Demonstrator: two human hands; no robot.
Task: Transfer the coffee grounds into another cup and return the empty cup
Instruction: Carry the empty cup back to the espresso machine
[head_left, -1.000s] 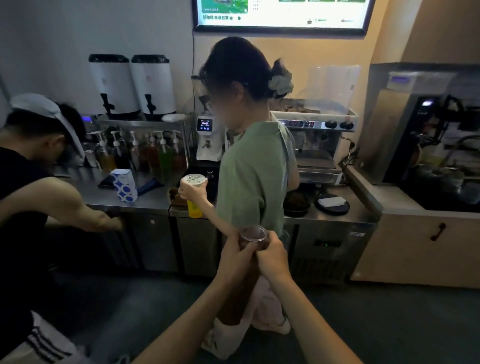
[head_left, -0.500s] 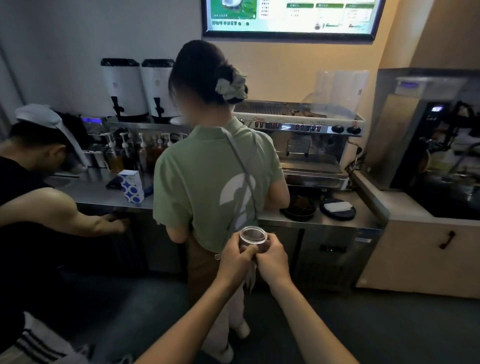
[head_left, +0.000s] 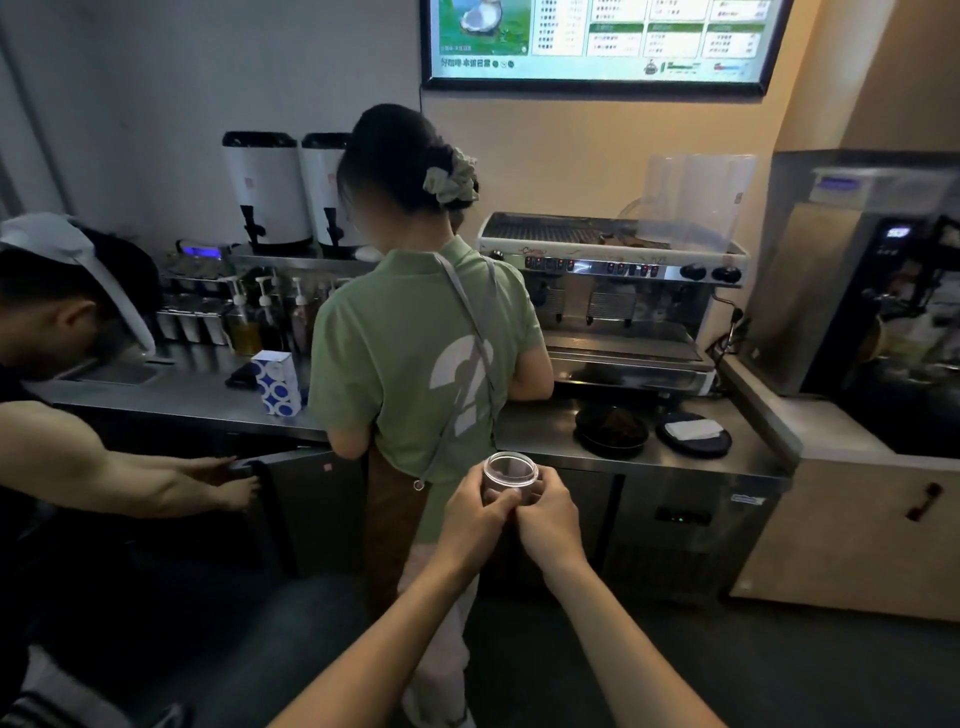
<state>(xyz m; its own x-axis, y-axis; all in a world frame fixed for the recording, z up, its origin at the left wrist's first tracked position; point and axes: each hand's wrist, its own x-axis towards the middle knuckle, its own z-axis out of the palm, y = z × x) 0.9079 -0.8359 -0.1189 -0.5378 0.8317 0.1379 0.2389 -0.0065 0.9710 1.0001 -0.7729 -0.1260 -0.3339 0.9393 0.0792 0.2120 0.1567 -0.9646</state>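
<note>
While both hands wrap a small clear cup (head_left: 509, 474) out in front of the chest, the view has closed in on the counter (head_left: 545, 439) compared with a second ago: the espresso machine (head_left: 613, 291) and the two dark dishes, one holding brown matter (head_left: 612, 430) and one with a white cloth (head_left: 693, 433), now sit larger and nearer. The left hand (head_left: 475, 512) curls round the cup's left side and the right hand (head_left: 550, 514) curls round its right, fingers meeting in front, so the cup is held upright in mid-air, above the floor and short of the counter edge. Its grip looks the same as in the earlier views. Whether grounds lie inside I cannot tell; the lower wall looks dark behind the fingers

The person in the green shirt (head_left: 421, 358) has turned from side-on to face the counter squarely, back to the camera, and now stands directly between the cup and the left stretch of counter. A second person (head_left: 78, 364) at the left reaches toward a cabinet door (head_left: 306, 499) under the counter

I judge this as the carrying stage: no second cup is in plain sight, so the pour is not yet begun. The open stretch of counter by the dishes, right of the green shirt, seems the likeliest place to go, and bumping that person's elbow is the main risk
</note>
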